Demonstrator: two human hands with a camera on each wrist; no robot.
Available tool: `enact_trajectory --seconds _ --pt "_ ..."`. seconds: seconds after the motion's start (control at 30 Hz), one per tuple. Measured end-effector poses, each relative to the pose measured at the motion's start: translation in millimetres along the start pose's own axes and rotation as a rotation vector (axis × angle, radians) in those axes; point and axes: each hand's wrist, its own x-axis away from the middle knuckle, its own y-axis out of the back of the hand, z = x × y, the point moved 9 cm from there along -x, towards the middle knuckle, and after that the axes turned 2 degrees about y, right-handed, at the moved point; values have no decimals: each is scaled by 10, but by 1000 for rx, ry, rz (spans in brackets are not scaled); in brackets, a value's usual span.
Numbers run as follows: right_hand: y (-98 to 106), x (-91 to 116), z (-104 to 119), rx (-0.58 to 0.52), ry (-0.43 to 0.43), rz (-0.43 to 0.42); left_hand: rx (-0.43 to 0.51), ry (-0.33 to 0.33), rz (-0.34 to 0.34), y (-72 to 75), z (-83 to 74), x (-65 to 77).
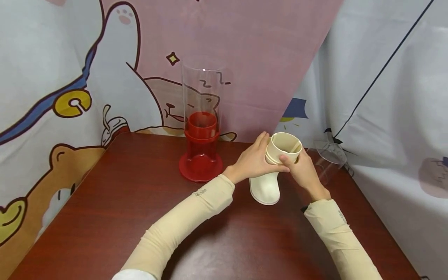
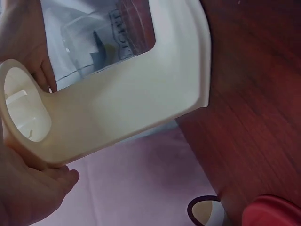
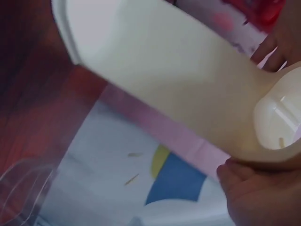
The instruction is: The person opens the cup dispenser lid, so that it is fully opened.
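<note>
Both hands hold a cream plastic stand [image 1: 265, 188], which has a round collar on top and a wider foot below. My left hand [image 1: 253, 159] grips the collar from the left, thumb across its front. From the right, my right hand [image 1: 302, 171] holds the same collar, its thumb near the rim. The left wrist view shows the stand's flat side [image 2: 117, 99] and the round opening in its upper part. In the right wrist view, the right hand's fingers [image 3: 230, 176] curl at the collar's underside. The foot appears close over the table in the head view.
A red stand [image 1: 200, 167] with a tall clear cylinder [image 1: 202, 89] on it is at the back of the brown table [image 1: 140, 202]. Another clear cylinder [image 1: 329, 157] stands at the right rear, near the right hand. Printed cloth [image 1: 252, 58] hangs behind and beside the table.
</note>
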Motion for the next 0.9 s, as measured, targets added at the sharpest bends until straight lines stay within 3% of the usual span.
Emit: enact_trajectory --seconds 0.27,0.47,0.7,0.9 --pt "71 -251 -315 -43 -13 27 -6 6 -45 -130 20 -350" --pt "91 -415 -474 -50 -8 10 10 2 -56 -170 53 -531" --pt "77 -468 -501 -59 12 12 35 39 -56 -195 114 -551" --pt "131 -411 -525 -91 8 -27 42 37 -54 -233 67 -569"
